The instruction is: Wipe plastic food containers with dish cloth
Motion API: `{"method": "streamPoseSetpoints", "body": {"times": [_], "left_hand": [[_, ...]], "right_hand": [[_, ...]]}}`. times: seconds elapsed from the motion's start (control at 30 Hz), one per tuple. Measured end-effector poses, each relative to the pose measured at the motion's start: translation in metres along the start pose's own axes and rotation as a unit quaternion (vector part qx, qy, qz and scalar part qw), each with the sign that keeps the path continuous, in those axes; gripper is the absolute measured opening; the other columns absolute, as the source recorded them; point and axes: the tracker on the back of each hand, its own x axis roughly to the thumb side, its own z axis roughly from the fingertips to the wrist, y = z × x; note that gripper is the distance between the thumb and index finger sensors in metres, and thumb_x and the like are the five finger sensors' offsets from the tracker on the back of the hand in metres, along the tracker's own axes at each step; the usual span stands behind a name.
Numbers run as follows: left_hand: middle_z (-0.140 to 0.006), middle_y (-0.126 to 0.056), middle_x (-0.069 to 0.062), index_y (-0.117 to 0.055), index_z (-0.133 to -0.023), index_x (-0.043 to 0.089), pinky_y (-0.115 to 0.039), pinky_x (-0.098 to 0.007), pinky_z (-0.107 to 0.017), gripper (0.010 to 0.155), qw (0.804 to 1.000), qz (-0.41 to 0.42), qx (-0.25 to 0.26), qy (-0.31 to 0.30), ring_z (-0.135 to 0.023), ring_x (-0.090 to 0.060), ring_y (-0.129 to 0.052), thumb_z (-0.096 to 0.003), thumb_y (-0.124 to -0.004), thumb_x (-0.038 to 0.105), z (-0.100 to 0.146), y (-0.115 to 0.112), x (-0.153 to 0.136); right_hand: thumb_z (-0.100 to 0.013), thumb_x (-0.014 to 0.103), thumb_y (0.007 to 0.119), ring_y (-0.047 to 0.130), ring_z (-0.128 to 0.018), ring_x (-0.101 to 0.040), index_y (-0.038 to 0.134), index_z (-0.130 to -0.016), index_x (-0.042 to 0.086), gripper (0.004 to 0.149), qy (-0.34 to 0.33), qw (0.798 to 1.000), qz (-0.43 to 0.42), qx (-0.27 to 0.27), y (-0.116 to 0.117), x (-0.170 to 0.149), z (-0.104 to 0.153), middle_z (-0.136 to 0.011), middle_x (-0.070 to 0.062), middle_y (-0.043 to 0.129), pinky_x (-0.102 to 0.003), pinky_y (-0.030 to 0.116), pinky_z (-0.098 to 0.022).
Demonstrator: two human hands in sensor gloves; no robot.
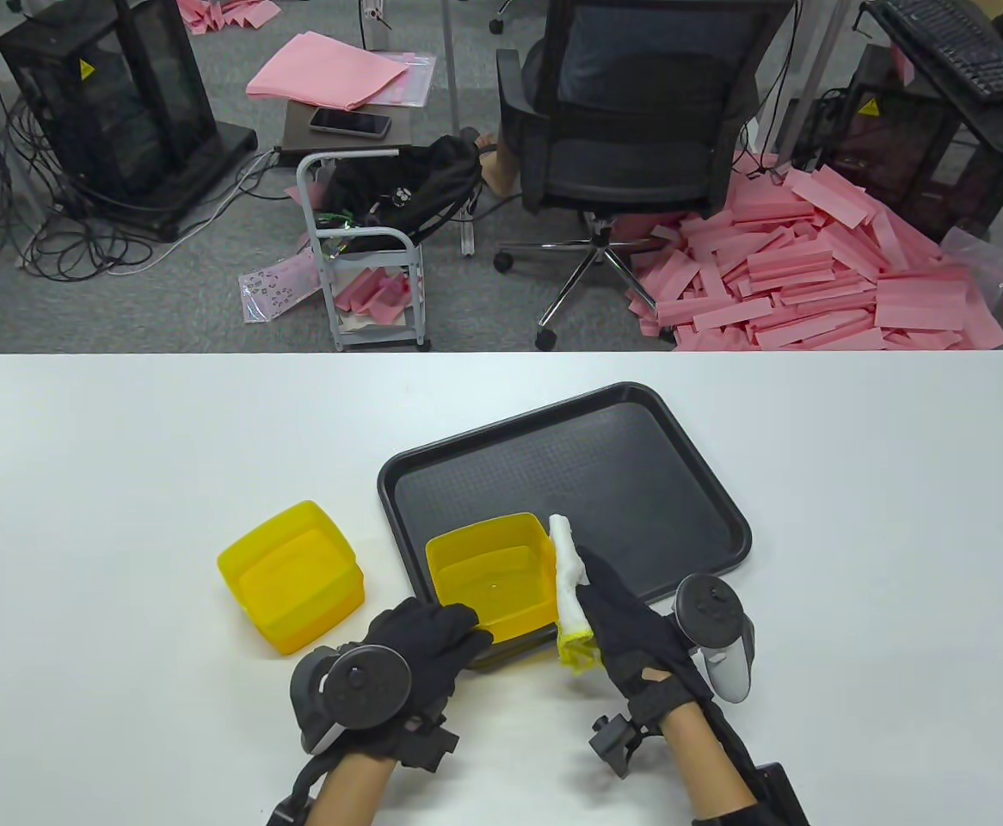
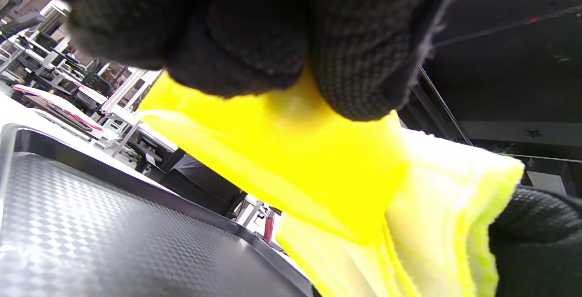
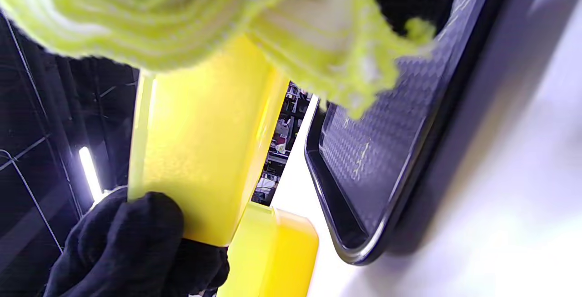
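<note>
A yellow plastic container [image 1: 495, 575] is held above the near-left corner of the black tray [image 1: 639, 482]. My left hand [image 1: 420, 641] grips its near-left corner; the container also shows in the left wrist view [image 2: 291, 160] and the right wrist view [image 3: 204, 151]. My right hand [image 1: 622, 615] holds a folded white and yellow dish cloth [image 1: 572, 594] against the container's right wall. The cloth shows in the left wrist view [image 2: 445, 224] and the right wrist view [image 3: 254, 19]. A second yellow container [image 1: 292, 576] sits open side up on the table left of the tray.
The white table [image 1: 123, 447] spreads around the tray. The tray's surface also shows in the left wrist view [image 2: 91, 242] and right wrist view [image 3: 386, 142]. An office chair [image 1: 630, 129], a small cart [image 1: 364, 249] and pink foam strips [image 1: 811, 275] lie beyond the far edge.
</note>
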Motion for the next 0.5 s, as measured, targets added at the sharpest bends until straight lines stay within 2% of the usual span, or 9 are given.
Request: {"method": "streamPoseSetpoints", "body": {"times": [0.23,0.33,0.5], "left_hand": [[-0.039,-0.102,-0.002,-0.099,-0.068,0.023,-0.086,-0.043,-0.031,0.041,0.999,0.022,-0.015,-0.041,-0.037,-0.026,-0.099,-0.0400,-0.089,0.050,0.001,-0.004,0.013],[-0.039,-0.102,-0.002,-0.099,-0.068,0.023,-0.085,-0.043,-0.032,0.041,0.997,0.038,-0.022,-0.062,-0.037,-0.026,-0.099,-0.0400,-0.088,0.050,0.002,-0.006,0.022],[-0.039,-0.102,-0.002,-0.099,-0.068,0.023,-0.085,-0.044,-0.032,0.041,0.991,0.078,-0.034,-0.102,-0.037,-0.026,-0.099,-0.0401,-0.089,0.050,0.003,-0.006,0.031]], "right_hand": [[-0.063,0.052,0.046,0.070,-0.091,-0.047,0.033,-0.116,0.017,0.065,-0.012,0.998,-0.057,-0.017,-0.012,-0.010,0.004,-0.116,-0.021,0.051,-0.057,0.073,-0.061],[-0.063,0.053,0.048,0.071,-0.090,-0.047,0.033,-0.117,0.023,0.063,-0.018,0.996,-0.084,-0.027,-0.020,-0.012,0.005,-0.116,-0.021,0.052,-0.057,0.074,-0.061],[-0.063,0.055,0.052,0.075,-0.086,-0.046,0.045,-0.116,0.030,0.059,-0.037,0.990,-0.130,-0.035,-0.034,-0.013,0.008,-0.114,-0.019,0.057,-0.056,0.075,-0.058]]}}
